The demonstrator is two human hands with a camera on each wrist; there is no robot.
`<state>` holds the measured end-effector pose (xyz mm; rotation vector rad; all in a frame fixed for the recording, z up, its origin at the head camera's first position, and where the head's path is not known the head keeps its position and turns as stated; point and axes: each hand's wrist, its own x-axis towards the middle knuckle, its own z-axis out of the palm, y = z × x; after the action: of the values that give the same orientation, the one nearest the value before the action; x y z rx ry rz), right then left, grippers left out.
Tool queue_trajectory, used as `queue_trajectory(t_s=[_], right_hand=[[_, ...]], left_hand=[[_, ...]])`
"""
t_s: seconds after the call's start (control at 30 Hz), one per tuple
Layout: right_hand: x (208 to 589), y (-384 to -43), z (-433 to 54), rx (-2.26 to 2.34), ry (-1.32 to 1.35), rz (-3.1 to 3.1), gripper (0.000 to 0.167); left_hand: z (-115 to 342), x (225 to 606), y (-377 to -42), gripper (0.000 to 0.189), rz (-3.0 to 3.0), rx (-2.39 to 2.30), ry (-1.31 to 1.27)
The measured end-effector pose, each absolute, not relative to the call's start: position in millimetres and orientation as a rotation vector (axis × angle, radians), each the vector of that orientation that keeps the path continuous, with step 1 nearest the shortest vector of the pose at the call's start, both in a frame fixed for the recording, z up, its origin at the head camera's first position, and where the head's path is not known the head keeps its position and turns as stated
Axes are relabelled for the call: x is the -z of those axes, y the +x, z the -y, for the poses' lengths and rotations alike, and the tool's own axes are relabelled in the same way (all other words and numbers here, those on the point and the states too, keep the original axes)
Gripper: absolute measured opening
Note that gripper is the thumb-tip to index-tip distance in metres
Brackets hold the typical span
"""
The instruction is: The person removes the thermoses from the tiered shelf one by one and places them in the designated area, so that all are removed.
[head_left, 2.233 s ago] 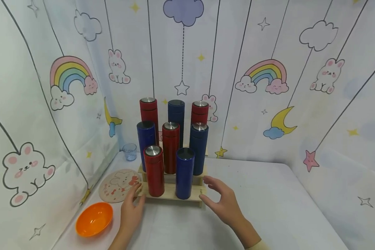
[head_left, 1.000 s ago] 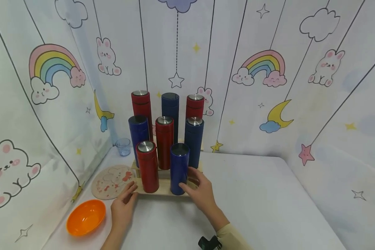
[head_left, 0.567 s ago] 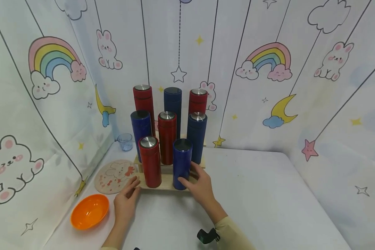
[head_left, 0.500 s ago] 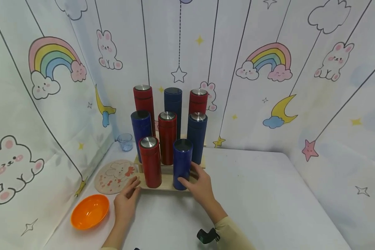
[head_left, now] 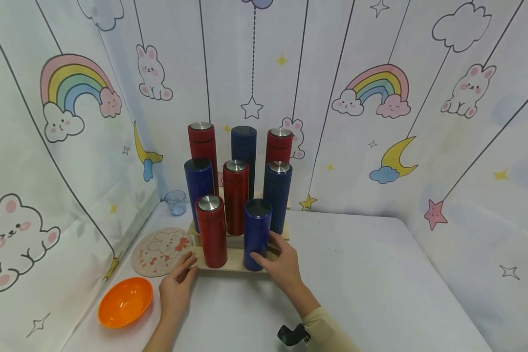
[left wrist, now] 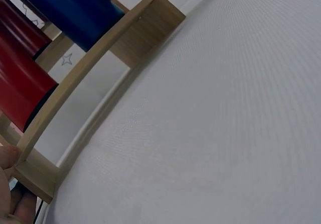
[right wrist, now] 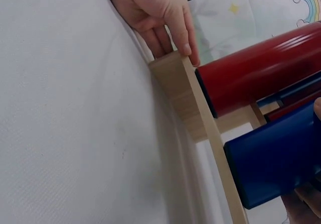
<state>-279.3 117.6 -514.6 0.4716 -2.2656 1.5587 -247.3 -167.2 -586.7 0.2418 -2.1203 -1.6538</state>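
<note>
A tiered wooden rack (head_left: 235, 259) bears several red and blue thermoses standing upright. On its lowest tier are a red thermos (head_left: 211, 234) and a blue thermos (head_left: 257, 230). My right hand (head_left: 286, 266) grips the blue thermos low on its body, thumb in front and fingers round the right side; in the right wrist view that thermos (right wrist: 276, 153) has its base at the shelf. At the rack's left end, my left hand (head_left: 176, 286) holds the lowest tier; the right wrist view shows this hand (right wrist: 160, 13) with its thumb on the shelf's end and fingers beside the support.
Behind stand a middle row, with a red thermos (head_left: 236, 195) at its centre, and a top row. Left of the rack lie a round rabbit mat (head_left: 158, 254), an orange bowl (head_left: 125, 303) and a blue glass (head_left: 175, 203). Patterned curtains surround the white table (head_left: 356, 274).
My right hand has moved left from the rack's right end and taken hold of the blue thermos. My left hand has settled on the rack's left end. Little differs over the last half second.
</note>
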Motion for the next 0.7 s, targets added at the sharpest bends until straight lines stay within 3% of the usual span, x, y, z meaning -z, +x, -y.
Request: queue_trajectory(t_s=[0.7], right_hand=[[490.1, -268.2, -144.8, -1.527, 0.476, 2.157, 0.068]], left_hand=[[167.8, 586.9, -248.5, 0.027, 2.098, 1.645, 0.220]])
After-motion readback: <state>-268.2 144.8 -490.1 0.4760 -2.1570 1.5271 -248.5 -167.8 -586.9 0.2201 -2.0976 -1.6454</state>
